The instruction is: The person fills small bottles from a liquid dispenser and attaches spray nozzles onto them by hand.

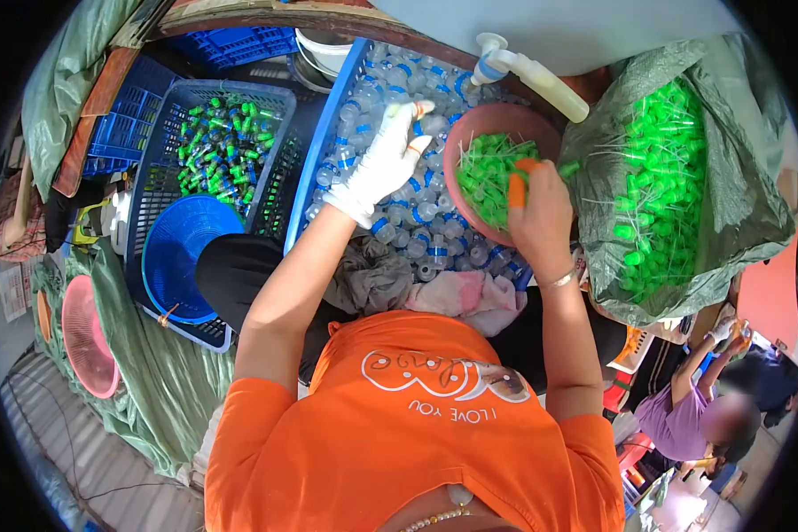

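My left hand [386, 164], in a white glove with orange showing at the fingertips, is over a blue crate [309, 199] of small clear bottles [403, 191] with blue bands. Its thumb stands apart from the fingers, and I see nothing between them. My right hand [541, 213] is bare with orange covers on two fingers. It reaches into a pink bowl [479, 120] of green caps [492, 177] with thin pale stems. Its fingers are curled and slightly blurred around the caps; one green cap [570, 168] shows beside the outer fingers.
A dark green sack [745, 213] of green caps lies at right. A basket [279, 102] of green-and-blue pieces and a blue bowl [191, 257] are at left. A white pipe [541, 84] juts over the crate. Another person [678, 421] sits at lower right.
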Action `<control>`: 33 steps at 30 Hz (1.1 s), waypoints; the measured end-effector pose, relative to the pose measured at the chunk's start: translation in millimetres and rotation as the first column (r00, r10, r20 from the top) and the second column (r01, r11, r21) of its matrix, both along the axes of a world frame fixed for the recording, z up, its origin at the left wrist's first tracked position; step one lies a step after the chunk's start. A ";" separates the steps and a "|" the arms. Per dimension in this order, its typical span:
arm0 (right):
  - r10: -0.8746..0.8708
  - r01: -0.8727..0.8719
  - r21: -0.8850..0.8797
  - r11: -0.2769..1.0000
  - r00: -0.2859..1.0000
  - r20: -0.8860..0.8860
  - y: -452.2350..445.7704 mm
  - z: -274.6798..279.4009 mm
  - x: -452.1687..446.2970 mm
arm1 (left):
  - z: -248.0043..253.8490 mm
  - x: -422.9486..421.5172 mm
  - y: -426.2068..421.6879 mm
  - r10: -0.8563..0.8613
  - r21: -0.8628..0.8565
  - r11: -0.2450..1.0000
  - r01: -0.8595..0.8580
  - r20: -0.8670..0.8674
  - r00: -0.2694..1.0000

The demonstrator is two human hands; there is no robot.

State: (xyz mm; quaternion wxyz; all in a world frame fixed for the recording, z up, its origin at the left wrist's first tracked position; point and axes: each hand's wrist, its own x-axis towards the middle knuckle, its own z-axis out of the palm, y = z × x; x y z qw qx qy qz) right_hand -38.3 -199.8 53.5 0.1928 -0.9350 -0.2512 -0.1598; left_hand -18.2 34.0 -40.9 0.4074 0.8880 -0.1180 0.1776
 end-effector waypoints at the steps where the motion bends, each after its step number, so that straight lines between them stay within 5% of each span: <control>1: 0.005 -0.005 0.001 1.000 1.000 -0.003 3.1 7.8 0.2 | 12.8 2.9 -0.3 -0.056 -0.132 0.990 0.052 -0.030 0.998; 3: 0.035 -0.038 0.158 0.987 0.999 0.024 8.8 27.0 1.6 | 32.5 8.2 -4.7 -0.178 -0.394 0.908 0.140 -0.062 0.982; 4: 0.050 -0.058 0.234 0.970 0.998 0.043 11.6 36.2 4.4 | 34.0 11.0 -8.0 -0.173 -0.396 0.908 0.136 -0.058 0.983; 8: 0.010 -0.085 0.322 0.943 0.973 0.229 24.5 62.3 17.6 | 40.4 22.8 -19.9 -0.268 -0.607 0.773 0.183 -0.050 0.962; 11: -0.052 0.009 0.289 0.957 0.988 0.144 23.3 63.1 20.6 | 44.9 23.7 -28.8 -0.226 -0.743 0.662 0.099 -0.073 0.971; 33: -0.039 -0.004 0.215 0.977 0.980 0.195 19.7 53.6 26.0 | 48.9 23.9 -32.0 -0.219 -0.758 0.647 0.080 -0.084 0.972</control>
